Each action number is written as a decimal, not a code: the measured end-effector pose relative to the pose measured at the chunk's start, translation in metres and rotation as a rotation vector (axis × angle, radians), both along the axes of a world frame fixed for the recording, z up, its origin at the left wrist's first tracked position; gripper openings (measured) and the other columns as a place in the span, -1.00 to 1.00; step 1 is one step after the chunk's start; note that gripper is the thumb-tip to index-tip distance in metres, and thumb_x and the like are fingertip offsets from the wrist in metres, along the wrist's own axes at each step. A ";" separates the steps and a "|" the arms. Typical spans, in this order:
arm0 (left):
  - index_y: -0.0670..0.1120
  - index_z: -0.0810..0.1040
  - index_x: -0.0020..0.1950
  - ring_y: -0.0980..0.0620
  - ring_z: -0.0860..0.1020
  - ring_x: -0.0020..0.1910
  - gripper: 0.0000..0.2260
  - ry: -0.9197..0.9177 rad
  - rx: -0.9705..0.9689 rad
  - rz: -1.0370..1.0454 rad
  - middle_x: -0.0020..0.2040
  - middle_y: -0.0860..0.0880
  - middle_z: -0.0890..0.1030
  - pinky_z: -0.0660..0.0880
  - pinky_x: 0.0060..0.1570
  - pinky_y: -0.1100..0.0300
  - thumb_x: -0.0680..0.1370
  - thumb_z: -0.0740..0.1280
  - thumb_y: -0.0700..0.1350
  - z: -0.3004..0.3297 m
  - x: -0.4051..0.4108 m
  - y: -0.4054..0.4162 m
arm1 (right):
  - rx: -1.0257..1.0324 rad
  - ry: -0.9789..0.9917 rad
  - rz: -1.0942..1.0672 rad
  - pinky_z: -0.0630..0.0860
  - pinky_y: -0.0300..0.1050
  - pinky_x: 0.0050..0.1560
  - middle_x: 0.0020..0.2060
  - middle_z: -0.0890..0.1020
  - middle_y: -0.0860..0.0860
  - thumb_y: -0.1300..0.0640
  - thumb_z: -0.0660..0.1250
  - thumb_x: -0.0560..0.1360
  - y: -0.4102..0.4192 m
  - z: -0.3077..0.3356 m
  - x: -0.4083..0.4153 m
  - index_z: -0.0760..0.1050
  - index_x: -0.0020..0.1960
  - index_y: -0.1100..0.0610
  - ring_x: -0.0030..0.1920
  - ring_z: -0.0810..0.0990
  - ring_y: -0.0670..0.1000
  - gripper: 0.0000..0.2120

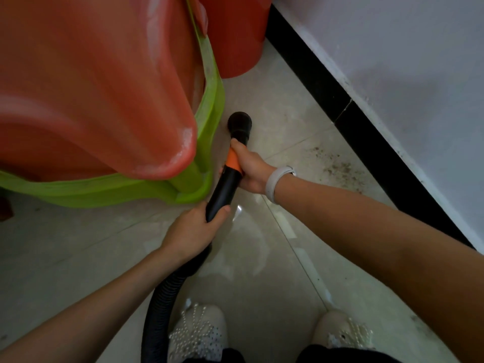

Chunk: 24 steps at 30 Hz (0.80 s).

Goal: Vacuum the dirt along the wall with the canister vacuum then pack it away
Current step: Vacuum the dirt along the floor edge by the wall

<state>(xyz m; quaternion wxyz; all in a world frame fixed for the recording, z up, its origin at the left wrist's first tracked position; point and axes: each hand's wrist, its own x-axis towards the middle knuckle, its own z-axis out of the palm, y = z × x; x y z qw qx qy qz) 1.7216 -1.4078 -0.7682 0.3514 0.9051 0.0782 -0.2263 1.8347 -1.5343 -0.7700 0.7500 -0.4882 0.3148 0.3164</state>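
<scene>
Nearest the camera, two pale shoes (pixel 198 334) trimmed with small beads stand on the glossy tiled floor (pixel 262 271). Beside the left shoe the black ribbed hose (pixel 157 305) rises from the bottom edge and curves up toward the hands.

The left hand (pixel 195 229) wraps its fingers and thumb round the black tube where the hose ends, a closed grip on the lower part of the wand (pixel 222 187). Further along, the right hand (pixel 251 169) holds the wand at its orange collar (pixel 234 160), fingers curled round it; that grip is closed on the wand too. A pale band (pixel 275 183) sits on the right wrist.

Beyond the right hand the wand ends in a round black nozzle (pixel 240 123), which points down at the floor just beside the green rim of a plastic tub (pixel 207 121). Whether the nozzle touches the tile cannot be told. An orange-red tub (pixel 91 87) is nested in the green one and fills the left of the view; a second orange-red tub (pixel 235 35) stands behind them.

To the right of the hands, a scatter of dark dirt (pixel 337 166) lies on the tile near the black skirting strip (pixel 348 111), well apart from the nozzle. Above the strip runs the pale wall (pixel 406 61), scuffed along its lower edge.
</scene>
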 end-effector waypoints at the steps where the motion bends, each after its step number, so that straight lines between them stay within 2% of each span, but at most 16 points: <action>1: 0.01 0.43 -0.17 -0.03 0.59 -0.35 -0.61 0.006 0.017 -0.006 -0.33 -0.04 0.60 0.53 -0.26 0.06 0.45 0.11 0.33 0.000 -0.002 0.001 | -0.003 0.003 -0.013 0.53 0.00 -0.32 -0.28 0.39 0.11 -0.02 0.23 0.57 0.000 -0.001 -0.004 0.30 0.03 0.21 -0.39 0.49 0.08 -0.71; 3: -0.02 0.46 -0.18 -0.02 0.59 -0.36 -0.55 0.016 0.042 -0.029 -0.35 -0.03 0.61 0.54 -0.24 0.04 0.44 0.10 0.34 -0.002 -0.008 0.002 | -0.026 0.018 -0.058 0.54 -0.02 -0.32 -0.29 0.37 0.10 -0.01 0.22 0.58 -0.002 -0.003 -0.016 0.31 -0.11 0.19 -0.39 0.47 0.07 -0.74; 5: -0.02 0.46 -0.22 0.03 0.58 -0.38 -0.56 0.040 0.027 -0.074 -0.38 -0.01 0.60 0.52 -0.29 0.09 0.45 0.11 0.34 -0.005 -0.017 0.002 | -0.078 0.035 -0.097 0.56 -0.03 -0.30 -0.28 0.39 0.10 -0.01 0.21 0.59 -0.007 -0.007 -0.033 0.31 -0.15 0.17 -0.37 0.48 0.07 -0.73; 10: -0.01 0.46 -0.28 0.17 0.54 -0.47 -0.55 0.097 -0.014 -0.179 -0.45 0.04 0.58 0.42 -0.40 0.21 0.45 0.14 0.35 -0.014 -0.034 -0.001 | -0.184 0.082 -0.149 0.57 -0.09 -0.35 -0.20 0.45 0.10 -0.04 0.20 0.59 -0.024 -0.013 -0.068 0.32 0.01 0.16 -0.37 0.56 0.05 -0.75; 13: -0.01 0.46 -0.29 0.19 0.54 -0.49 -0.55 0.104 -0.025 -0.176 -0.47 0.07 0.59 0.38 -0.43 0.23 0.45 0.14 0.36 -0.015 -0.032 -0.003 | -0.194 0.093 -0.147 0.57 -0.08 -0.33 -0.17 0.46 0.10 -0.05 0.19 0.59 -0.029 -0.012 -0.068 0.30 0.12 0.17 -0.37 0.57 0.05 -0.71; 16: 0.00 0.45 -0.30 0.13 0.56 -0.44 -0.53 0.093 -0.059 -0.124 -0.46 0.05 0.59 0.45 -0.37 0.16 0.44 0.13 0.39 -0.012 -0.021 -0.006 | -0.199 0.076 -0.140 0.57 -0.08 -0.41 -0.19 0.44 0.08 -0.03 0.21 0.59 -0.027 -0.006 -0.051 0.32 0.02 0.16 -0.36 0.57 0.07 -0.75; 18: 0.01 0.45 -0.26 0.05 0.59 -0.39 -0.57 0.068 -0.085 -0.076 -0.41 0.01 0.60 0.52 -0.29 0.08 0.47 0.17 0.36 -0.011 -0.009 -0.008 | -0.200 0.050 -0.164 0.56 -0.11 -0.47 -0.23 0.41 0.08 0.00 0.22 0.59 -0.025 -0.004 -0.031 0.31 -0.09 0.15 -0.38 0.54 0.07 -0.77; 21: 0.00 0.42 -0.16 -0.03 0.58 -0.29 -0.69 0.007 -0.061 -0.097 -0.30 -0.03 0.59 0.49 -0.25 0.06 0.49 0.25 0.24 -0.009 0.009 -0.012 | -0.216 0.013 -0.184 0.54 -0.07 -0.45 -0.23 0.40 0.08 0.01 0.23 0.58 -0.030 -0.003 0.001 0.30 0.05 0.19 -0.39 0.52 0.07 -0.75; 24: -0.04 0.46 0.07 -0.04 0.57 -0.16 -0.73 -0.032 -0.071 -0.154 -0.14 -0.04 0.58 0.47 -0.20 0.09 0.50 0.33 0.11 -0.008 0.020 -0.015 | -0.221 0.000 -0.223 0.52 -0.05 -0.44 -0.18 0.43 0.12 0.01 0.25 0.57 -0.048 -0.003 0.027 0.29 0.10 0.19 -0.36 0.53 0.10 -0.72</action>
